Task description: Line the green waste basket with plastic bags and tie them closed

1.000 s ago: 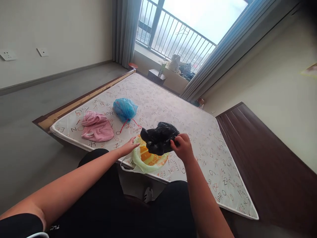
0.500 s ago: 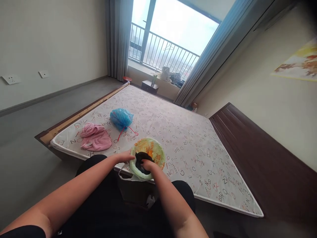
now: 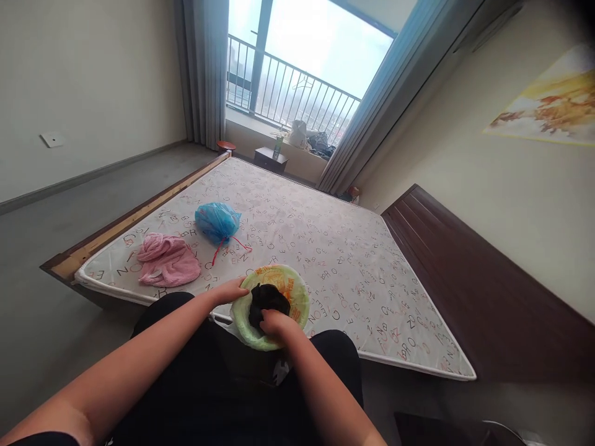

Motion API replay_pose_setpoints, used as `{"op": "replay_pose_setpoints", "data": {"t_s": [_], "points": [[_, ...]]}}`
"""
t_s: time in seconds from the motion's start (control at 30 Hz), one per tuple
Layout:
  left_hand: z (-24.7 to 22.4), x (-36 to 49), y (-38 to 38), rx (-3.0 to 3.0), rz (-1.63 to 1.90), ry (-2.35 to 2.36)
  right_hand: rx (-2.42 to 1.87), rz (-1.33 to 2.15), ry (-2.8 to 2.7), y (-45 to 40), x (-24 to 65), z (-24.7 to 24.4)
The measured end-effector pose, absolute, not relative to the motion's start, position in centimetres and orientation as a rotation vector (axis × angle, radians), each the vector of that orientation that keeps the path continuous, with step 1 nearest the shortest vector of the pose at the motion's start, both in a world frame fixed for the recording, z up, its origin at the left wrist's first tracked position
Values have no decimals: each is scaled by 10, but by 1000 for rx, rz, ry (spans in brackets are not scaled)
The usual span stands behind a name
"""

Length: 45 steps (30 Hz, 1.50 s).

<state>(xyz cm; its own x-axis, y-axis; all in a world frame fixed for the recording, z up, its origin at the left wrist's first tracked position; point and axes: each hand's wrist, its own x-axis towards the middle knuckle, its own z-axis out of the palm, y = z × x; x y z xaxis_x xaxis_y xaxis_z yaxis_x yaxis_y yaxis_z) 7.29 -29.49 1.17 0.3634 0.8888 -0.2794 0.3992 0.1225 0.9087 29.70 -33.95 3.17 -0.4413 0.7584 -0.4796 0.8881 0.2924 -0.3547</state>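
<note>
Between my knees stands a round bin lined with a pale green plastic bag [image 3: 301,291] with orange print, its edge folded over the rim. My left hand [image 3: 233,291] grips the left side of that rim, thumb on the inner side. Reaching into the mouth from the right, my right hand [image 3: 275,323] is closed on a crumpled black item [image 3: 269,297], thin and soft-looking, perhaps a plastic bag or cloth. Its fingertips are partly hidden in the black folds. What lies below the black item is hidden.
A bare mattress [image 3: 325,248] printed with letters lies ahead. On it are a pink towel-like cloth [image 3: 170,260] and a tied blue plastic bag [image 3: 217,222] with red strings. A dark headboard [image 3: 465,279] borders the right; a small nightstand [image 3: 269,160] stands near the window.
The black item now shows more of itself, bunched higher in the bin's mouth, with my right hand on its near side. My left hand stays on the rim. The view has turned slightly right.
</note>
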Motion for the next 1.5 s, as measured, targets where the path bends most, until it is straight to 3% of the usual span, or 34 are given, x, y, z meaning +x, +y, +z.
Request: {"op": "replay_pose_setpoints", "data": {"t_s": [0.17,0.27,0.37,0.43,0.57,0.67,0.97,1.33,1.5], "points": [[14,72,-296,1490,554,1163,1625,-985,2542,-337,343,47],[16,70,-298,1415,564,1087,2195,-967,2841,-321,393,60],[22,70,-301,1366,572,1061,2847,-732,2691,-309,434,51],[25,70,-303,1370,581,1046,3013,-980,2453,-310,445,32],[26,67,-304,1403,594,1040,2814,-1785,2085,-329,428,-12],[22,63,-302,1367,565,1119,2755,-1957,1989,-336,414,-26],[31,51,-298,1183,410,1414,3135,-2473,1466,-325,445,-21],[33,53,-295,1042,505,1346,3359,-2582,1195,-323,457,-22],[30,53,-292,915,618,1171,3115,-2543,1608,-331,445,-14]]}}
